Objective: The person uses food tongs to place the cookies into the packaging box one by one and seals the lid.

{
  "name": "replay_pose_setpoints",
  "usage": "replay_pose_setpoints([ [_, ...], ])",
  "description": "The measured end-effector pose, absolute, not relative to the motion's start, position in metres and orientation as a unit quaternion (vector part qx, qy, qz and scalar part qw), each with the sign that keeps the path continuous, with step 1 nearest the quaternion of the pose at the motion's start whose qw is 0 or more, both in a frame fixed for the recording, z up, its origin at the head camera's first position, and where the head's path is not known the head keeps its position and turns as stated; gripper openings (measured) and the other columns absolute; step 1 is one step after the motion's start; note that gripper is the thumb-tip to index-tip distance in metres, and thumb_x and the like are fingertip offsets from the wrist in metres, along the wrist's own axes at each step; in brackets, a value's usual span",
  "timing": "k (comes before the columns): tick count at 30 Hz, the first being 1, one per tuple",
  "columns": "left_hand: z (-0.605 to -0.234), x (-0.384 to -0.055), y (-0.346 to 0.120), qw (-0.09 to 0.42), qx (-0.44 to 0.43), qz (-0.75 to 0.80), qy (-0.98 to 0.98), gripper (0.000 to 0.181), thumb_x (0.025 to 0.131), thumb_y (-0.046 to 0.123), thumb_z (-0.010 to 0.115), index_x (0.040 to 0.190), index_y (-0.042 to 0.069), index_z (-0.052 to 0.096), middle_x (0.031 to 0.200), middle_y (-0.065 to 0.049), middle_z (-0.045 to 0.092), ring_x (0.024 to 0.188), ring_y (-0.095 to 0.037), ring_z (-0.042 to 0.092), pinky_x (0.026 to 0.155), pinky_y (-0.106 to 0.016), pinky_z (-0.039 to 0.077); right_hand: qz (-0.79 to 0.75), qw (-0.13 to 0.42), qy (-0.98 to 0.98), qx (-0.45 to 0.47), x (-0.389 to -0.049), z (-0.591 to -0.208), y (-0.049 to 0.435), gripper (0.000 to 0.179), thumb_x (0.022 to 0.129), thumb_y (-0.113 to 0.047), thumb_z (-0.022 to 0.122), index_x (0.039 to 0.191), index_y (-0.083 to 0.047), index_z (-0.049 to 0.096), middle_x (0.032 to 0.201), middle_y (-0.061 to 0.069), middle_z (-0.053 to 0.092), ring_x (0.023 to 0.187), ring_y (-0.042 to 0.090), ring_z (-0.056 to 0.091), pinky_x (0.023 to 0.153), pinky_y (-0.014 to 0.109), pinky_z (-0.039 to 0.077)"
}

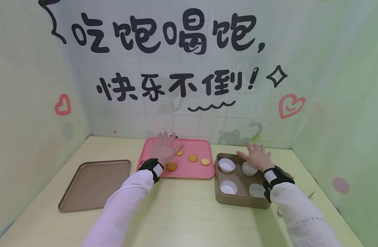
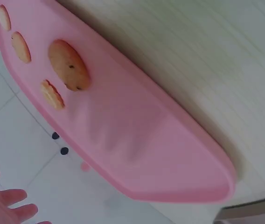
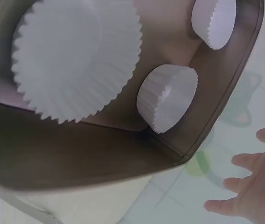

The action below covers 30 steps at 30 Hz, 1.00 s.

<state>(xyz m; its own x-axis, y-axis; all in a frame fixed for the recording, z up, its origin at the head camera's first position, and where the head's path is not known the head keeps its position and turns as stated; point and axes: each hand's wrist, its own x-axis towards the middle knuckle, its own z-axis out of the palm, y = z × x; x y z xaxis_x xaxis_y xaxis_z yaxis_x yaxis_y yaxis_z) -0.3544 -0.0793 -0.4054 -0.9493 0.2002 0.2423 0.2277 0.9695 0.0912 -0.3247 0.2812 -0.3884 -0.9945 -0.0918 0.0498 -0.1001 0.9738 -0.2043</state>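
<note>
My left hand (image 1: 164,149) is held above the left part of a pink tray (image 1: 195,174), fingers spread and holding nothing. Several cookies lie on that tray, among them a round brown cookie (image 2: 69,65) with dark specks and a scalloped cookie (image 2: 52,95). My right hand (image 1: 257,157), its fingers spread too, hovers over the back right corner of a deep brown baking pan (image 1: 242,201). White fluted paper baking cups stand inside the pan, one cup (image 1: 227,165) at the back left and another cup (image 3: 76,60) large in the right wrist view.
A flat brown baking tray (image 1: 96,185) lies on the pale wooden table (image 1: 182,216) at the left. Something thin and light-coloured (image 1: 310,194) is partly hidden behind the right forearm. A wall sheet (image 1: 182,120) with printed writing rises behind the table.
</note>
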Motion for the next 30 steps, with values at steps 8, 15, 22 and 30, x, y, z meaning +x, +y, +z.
replay_pose_setpoints([
  [8,-0.411,-0.353,-0.021,0.116,-0.155,-0.097,-0.976,0.062,0.1,0.052,0.042,0.138,0.004,0.049,0.126,-0.022,0.056,0.115,-0.037,0.054,0.091,-0.049,0.046,0.105,0.001,-0.994,0.033,-0.313,-0.387,0.303,0.071,0.1,-0.047,0.045,0.143,0.008,0.031,0.135,0.04,0.038,0.12,0.061,0.034,0.089,0.071,0.032],
  [15,-0.422,-0.35,0.027,0.117,-0.197,-0.114,-0.967,0.044,0.099,0.048,0.048,0.093,0.006,0.059,0.092,-0.012,0.06,0.093,-0.03,0.06,0.075,-0.045,0.05,0.078,-0.026,-0.996,0.03,-0.31,-0.401,0.316,0.063,0.1,-0.038,0.05,0.135,0.014,0.04,0.125,0.041,0.046,0.114,0.06,0.043,0.086,0.065,0.041],
  [22,-0.433,-0.349,0.057,0.1,-0.202,-0.098,-0.969,0.047,0.099,0.051,0.046,0.102,0.007,0.061,0.099,-0.011,0.06,0.095,-0.028,0.059,0.077,-0.043,0.049,0.088,-0.04,-0.994,0.045,-0.31,-0.405,0.322,0.04,0.098,-0.021,0.056,0.117,0.014,0.051,0.105,0.031,0.059,0.098,0.046,0.059,0.075,0.053,0.048],
  [30,-0.435,-0.346,0.073,0.087,-0.203,-0.066,-0.973,0.045,0.102,0.046,0.042,0.117,0.008,0.059,0.109,-0.012,0.058,0.104,-0.028,0.055,0.083,-0.043,0.047,0.089,-0.027,-0.993,0.076,-0.309,-0.403,0.323,0.026,0.092,-0.003,0.058,0.114,0.011,0.053,0.101,0.028,0.062,0.093,0.042,0.062,0.074,0.052,0.05],
])
